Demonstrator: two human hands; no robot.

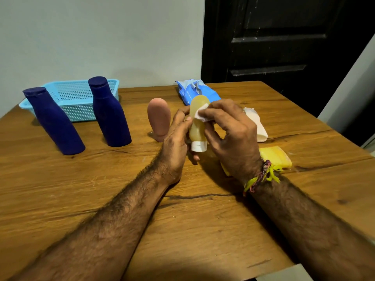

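A translucent yellow bottle (197, 122) with a white cap pointing down is held above the wooden table (81, 189). My left hand (176, 140) grips its left side, fingers curled round it. My right hand (231, 134) pinches a small white wipe (200, 113) and presses it against the upper part of the bottle. A braided thread band sits on my right wrist.
Two dark blue bottles (54, 122) (109, 114) stand at the left before a light blue mesh basket (75, 98). A pink bottle (159, 118) stands cap-down beside my left hand. A blue wipe pack (194, 92), a white bottle (257, 126) and a yellow object (274, 157) lie at the right.
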